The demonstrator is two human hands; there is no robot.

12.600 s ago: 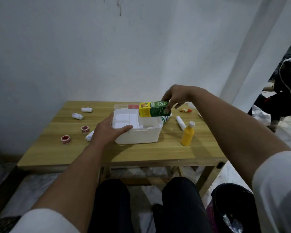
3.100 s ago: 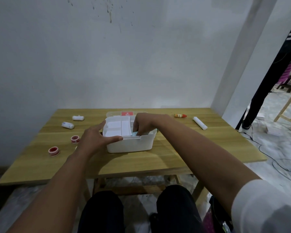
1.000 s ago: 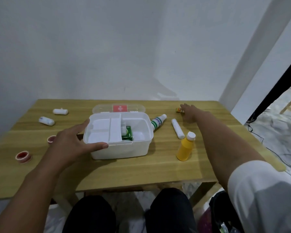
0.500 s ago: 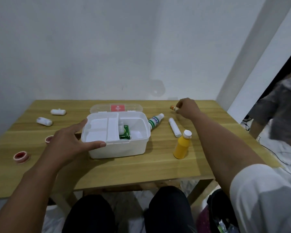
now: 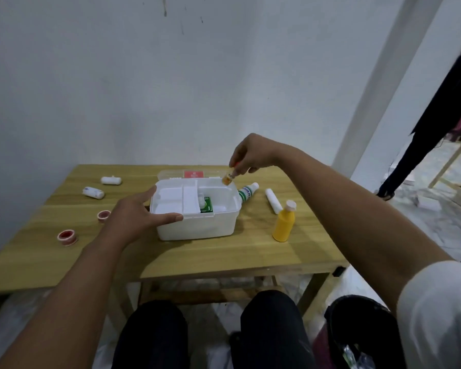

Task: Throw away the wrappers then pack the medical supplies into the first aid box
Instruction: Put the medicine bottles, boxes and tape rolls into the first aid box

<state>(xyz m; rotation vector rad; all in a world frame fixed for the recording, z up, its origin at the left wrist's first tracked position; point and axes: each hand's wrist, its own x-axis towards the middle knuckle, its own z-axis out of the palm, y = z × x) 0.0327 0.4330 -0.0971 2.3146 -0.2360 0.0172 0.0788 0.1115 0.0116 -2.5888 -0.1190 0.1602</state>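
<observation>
The white first aid box stands open in the middle of the wooden table, its lid with a red label folded back. A green carton lies inside beside a white tray insert. My left hand rests on the box's left rim with fingers spread. My right hand pinches a small orange dropper bottle by its top, hanging it over the box's back right corner.
Right of the box lie a green-and-white bottle and a white roll; a yellow bottle stands upright. Two bandage rolls and two red tape rolls sit on the left. A black bin is at lower right.
My right hand picked up the small orange bottle from the table's far side and carried it left and up, over the box. My left hand stayed on the box rim.
</observation>
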